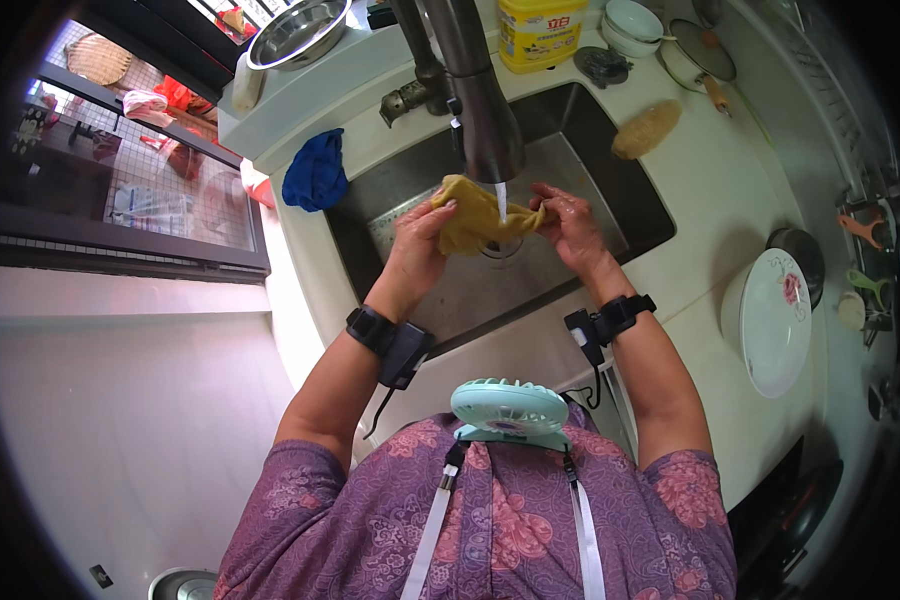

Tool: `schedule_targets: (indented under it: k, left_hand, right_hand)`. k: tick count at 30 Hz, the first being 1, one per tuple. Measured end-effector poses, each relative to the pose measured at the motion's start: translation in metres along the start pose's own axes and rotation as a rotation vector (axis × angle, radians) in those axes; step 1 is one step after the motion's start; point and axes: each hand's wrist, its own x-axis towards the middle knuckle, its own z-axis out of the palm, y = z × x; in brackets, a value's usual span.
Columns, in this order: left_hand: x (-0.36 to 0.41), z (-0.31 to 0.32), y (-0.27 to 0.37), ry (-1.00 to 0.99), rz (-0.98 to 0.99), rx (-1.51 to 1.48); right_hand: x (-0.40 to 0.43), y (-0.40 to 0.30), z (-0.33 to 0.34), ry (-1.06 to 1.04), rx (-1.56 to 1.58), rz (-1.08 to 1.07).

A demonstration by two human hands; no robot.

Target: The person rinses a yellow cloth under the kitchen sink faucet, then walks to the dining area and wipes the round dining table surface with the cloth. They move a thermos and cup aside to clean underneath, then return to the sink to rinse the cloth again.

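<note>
A wet yellow cloth point(469, 217) is stretched between my two hands over the stainless steel sink point(450, 300). My left hand point(420, 240) grips its left end, and my right hand point(570, 225) pinches its twisted right end. Water runs from the dark faucet point(487, 127) in front of the cloth or onto it. Below the cloth, the sink drain point(501, 249) is partly hidden. A crumpled blue cloth point(315, 171) lies on the counter at the sink's left edge.
Behind the sink stand a yellow detergent jug point(541, 34), a steel wool scrubber point(604, 66) and stacked bowls point(631, 26). A loofah point(647, 129) lies right of it. Farther right are a lidded pot point(682, 64) and a large floral bowl point(776, 322). A metal basin point(298, 34) sits on the left ledge.
</note>
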Motion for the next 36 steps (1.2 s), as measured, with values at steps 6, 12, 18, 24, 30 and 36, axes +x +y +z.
schedule_targets:
  k: [6,12,18,24,30,36]
  left_hand:
    - [0.006,0.009,0.001,-0.128,-0.019,-0.050]
    - [0.010,-0.005,-0.010,-0.131,-0.079,-0.244]
    - [0.009,-0.018,-0.050,0.007,-0.291,-0.200]
    - [0.014,-0.028,-0.064,-0.618,-0.376,-0.678]
    - [0.006,0.006,-0.057,0.029,-0.266,-0.302]
    - [0.015,-0.010,-0.067,0.021,-0.120,-0.310]
  right_hand:
    - [-0.021,-0.027,0.050,-0.356,-0.472,-0.153]
    - [-0.018,-0.016,0.027,-0.293,-0.524,0.196]
    - [-0.010,0.000,0.040,-0.162,-0.454,-0.381]
    - [-0.041,0.024,0.102,-0.222,-0.878,-0.639]
    - [-0.016,0.009,0.071,0.183,-1.129,-0.373]
    - [-0.029,0.031,0.090,0.321,-1.263,-0.772]
